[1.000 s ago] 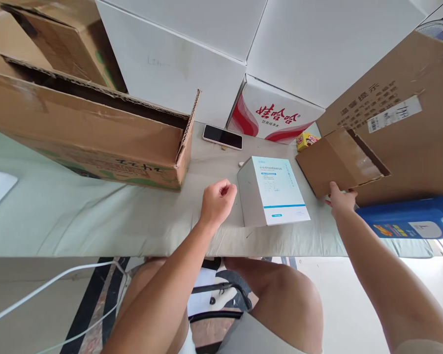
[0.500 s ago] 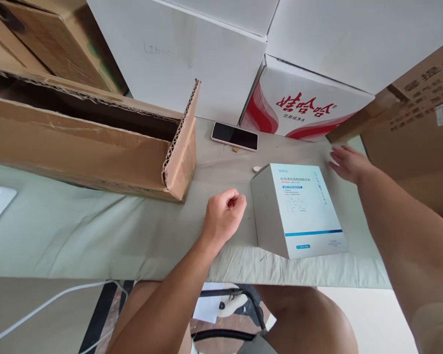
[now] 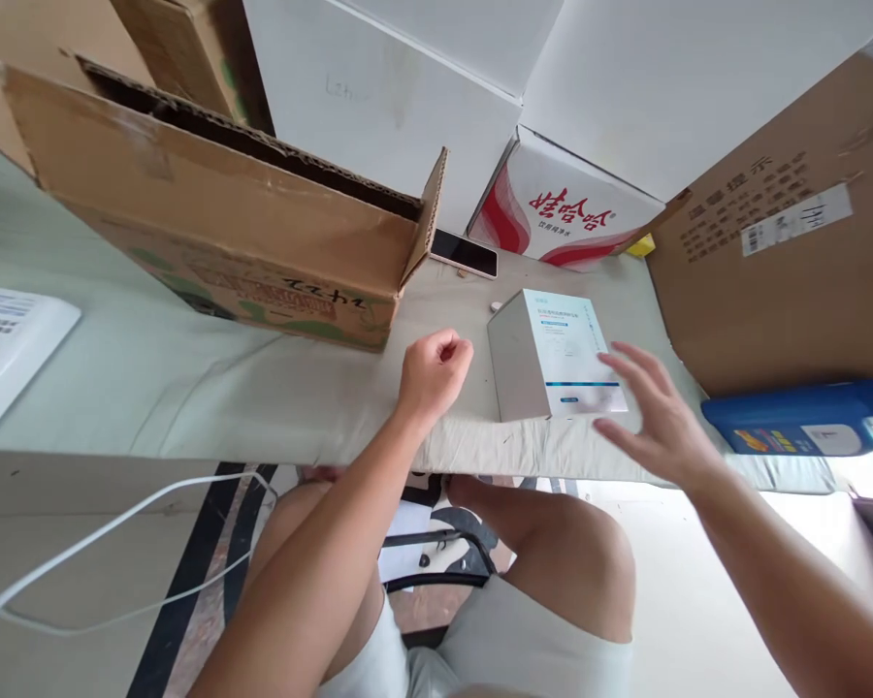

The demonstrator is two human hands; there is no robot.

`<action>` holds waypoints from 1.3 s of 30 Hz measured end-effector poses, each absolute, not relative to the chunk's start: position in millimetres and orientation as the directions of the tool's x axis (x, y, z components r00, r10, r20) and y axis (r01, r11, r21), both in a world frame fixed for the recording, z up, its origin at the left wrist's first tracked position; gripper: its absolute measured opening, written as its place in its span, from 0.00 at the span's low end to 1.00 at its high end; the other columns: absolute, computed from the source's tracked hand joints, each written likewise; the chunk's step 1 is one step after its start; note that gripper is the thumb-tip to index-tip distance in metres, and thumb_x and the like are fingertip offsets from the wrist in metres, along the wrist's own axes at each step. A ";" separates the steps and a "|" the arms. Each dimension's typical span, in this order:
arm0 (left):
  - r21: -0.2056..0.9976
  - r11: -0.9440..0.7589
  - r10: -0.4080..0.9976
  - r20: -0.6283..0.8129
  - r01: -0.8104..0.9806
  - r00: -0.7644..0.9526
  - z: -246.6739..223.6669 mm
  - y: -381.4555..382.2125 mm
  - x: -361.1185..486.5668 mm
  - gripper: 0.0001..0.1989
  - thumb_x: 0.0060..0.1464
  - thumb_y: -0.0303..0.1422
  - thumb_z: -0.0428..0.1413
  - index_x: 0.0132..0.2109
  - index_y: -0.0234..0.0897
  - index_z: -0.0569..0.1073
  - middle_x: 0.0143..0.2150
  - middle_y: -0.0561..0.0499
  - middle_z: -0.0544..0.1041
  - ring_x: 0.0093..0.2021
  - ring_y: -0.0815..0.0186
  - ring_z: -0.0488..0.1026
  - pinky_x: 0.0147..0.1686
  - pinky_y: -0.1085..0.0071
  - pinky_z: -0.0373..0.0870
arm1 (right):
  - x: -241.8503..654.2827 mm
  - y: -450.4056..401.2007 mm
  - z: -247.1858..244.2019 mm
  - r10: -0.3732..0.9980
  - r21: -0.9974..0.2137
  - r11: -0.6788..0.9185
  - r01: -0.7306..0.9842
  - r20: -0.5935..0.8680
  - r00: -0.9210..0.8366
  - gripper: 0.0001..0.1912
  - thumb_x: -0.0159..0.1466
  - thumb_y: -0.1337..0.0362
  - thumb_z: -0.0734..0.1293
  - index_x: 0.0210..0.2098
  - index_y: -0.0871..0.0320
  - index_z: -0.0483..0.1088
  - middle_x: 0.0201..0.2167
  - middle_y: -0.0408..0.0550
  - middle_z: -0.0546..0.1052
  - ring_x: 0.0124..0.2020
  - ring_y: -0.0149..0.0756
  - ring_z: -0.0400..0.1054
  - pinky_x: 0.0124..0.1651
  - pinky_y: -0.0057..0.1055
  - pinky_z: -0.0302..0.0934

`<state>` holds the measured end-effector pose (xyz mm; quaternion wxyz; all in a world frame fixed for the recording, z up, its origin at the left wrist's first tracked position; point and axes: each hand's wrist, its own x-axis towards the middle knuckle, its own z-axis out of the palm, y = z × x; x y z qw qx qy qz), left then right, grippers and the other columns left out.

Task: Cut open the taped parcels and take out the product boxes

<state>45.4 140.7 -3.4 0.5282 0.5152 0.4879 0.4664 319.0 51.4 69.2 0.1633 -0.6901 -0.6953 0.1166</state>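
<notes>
A white box with blue stripes and small print (image 3: 574, 339) stands on the cloth-covered table (image 3: 320, 397), near its front edge. My left hand (image 3: 435, 376) is curled into a fist just left of that box, not touching it; whatever the fingers may enclose is hidden. On the box's right side is my right hand (image 3: 647, 412), fingers spread and slightly blurred, with nothing in it. Its fingertips overlap the box's right edge in view; contact cannot be made out.
An open brown carton (image 3: 262, 213) takes up the left. Behind are a black phone (image 3: 466, 254), a red-and-white carton (image 3: 553, 208) and stacked white boxes (image 3: 407, 87). A blue bottle (image 3: 800, 422) and large brown carton (image 3: 778, 242) stand right; a white object (image 3: 15, 339) lies far left.
My right hand has come down and toward me, from behind the white box to its front right. My left fist keeps its shape. The view has shifted, bringing the blue bottle into sight.
</notes>
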 end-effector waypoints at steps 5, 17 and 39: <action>0.999 -0.009 0.999 0.008 0.033 0.046 -3.9 138.1 29.3 0.16 0.53 0.31 0.51 0.21 0.39 0.53 0.21 0.58 0.52 0.25 0.71 0.51 0.27 0.68 0.46 | 277.7 50.8 47.1 0.995 -0.102 -0.079 0.992 -0.075 0.072 0.37 0.61 0.39 0.65 0.68 0.39 0.63 0.75 0.44 0.57 0.78 0.62 0.42 0.68 0.70 0.57; 1.000 0.021 1.000 -0.022 0.022 0.023 -5.5 139.5 5.0 0.16 0.52 0.32 0.50 0.22 0.40 0.51 0.21 0.58 0.50 0.25 0.71 0.49 0.28 0.67 0.44 | 362.0 71.7 37.3 0.845 0.057 -0.513 0.856 0.208 0.492 0.35 0.65 0.38 0.60 0.67 0.43 0.67 0.65 0.61 0.65 0.67 0.69 0.56 0.65 0.72 0.51; 0.997 0.017 0.989 -0.028 0.080 0.148 -4.3 142.4 30.8 0.19 0.53 0.36 0.49 0.21 0.40 0.48 0.21 0.57 0.46 0.25 0.70 0.48 0.27 0.67 0.43 | 360.6 92.3 3.6 0.982 -0.181 -0.162 0.970 -0.126 0.140 0.28 0.68 0.46 0.58 0.61 0.51 0.70 0.56 0.55 0.78 0.40 0.44 0.73 0.53 0.50 0.69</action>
